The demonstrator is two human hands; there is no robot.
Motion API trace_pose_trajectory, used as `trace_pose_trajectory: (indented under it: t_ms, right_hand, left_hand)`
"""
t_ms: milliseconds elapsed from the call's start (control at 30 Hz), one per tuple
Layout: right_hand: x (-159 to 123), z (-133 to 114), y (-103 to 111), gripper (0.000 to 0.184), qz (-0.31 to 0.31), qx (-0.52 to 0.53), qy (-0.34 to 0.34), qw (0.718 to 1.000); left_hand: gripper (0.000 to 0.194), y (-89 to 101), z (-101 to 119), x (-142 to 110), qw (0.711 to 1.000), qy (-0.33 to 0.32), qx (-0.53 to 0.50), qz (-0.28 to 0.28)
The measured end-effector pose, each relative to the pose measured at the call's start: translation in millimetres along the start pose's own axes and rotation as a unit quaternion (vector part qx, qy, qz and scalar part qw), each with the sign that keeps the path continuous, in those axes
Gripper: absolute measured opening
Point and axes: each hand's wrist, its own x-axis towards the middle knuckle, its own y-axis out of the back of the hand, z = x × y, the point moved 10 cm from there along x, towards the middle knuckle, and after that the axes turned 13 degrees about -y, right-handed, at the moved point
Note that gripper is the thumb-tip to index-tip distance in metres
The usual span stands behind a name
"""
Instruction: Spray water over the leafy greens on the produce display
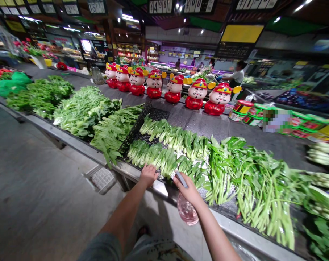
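My right hand is wrapped round the neck of a spray bottle. Its clear pinkish body hangs below the hand, over the stand's front edge, and its grey head points towards the greens. My left hand rests at the front rim, fingers stretched out against the nearest bok choy; its fingertips are partly hard to make out. Two rows of bok choy lie in a black perforated tray. Right of them are bunches of long-stemmed leafy greens, which look wet.
Leafy bunches fill the left of the stand. Red figurines line the back, beside stacked tubs. White and purple eggplants lie far right. A metal rail edges the front; a crate is below. A person stands behind.
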Motion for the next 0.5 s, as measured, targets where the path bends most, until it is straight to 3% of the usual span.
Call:
trace_pose_trajectory:
  t_ms: [267, 500]
  right_hand:
    - [11, 18, -8, 0.033, 0.019, -0.015, -0.051, 0.998]
    - [19, 1, -2, 0.037, 0.034, 0.014, -0.022, 0.999]
  left_hand:
    - [0.04, 8.1, 5, 0, 1.0, -0.011, 0.013, 0.015]
    - [0.039, 12.2, 5, 1, 1.0, -0.003, -0.001, 0.013]
